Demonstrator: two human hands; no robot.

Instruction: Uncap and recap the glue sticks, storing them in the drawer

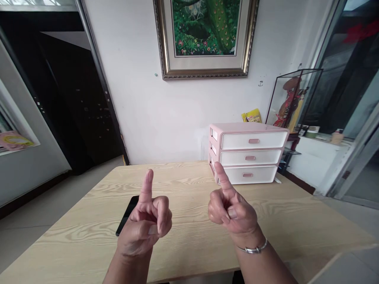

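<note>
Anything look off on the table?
Only one small thing: a white scrap pokes out from under the right corner of the pink three-drawer unit on the wooden table. It looks like stray paper or packaging, but it's too small to tell. The drawers look shut.

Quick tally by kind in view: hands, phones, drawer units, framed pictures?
Hands: left hand, right hand: 2
Black smartphone: 1
Pink-and-white three-drawer organizer: 1
Gold-framed painting: 1
Total: 5

On the pale pine table, a black phone lies flat toward the near left, while a pink-and-white drawer unit stands at the far right.
</note>
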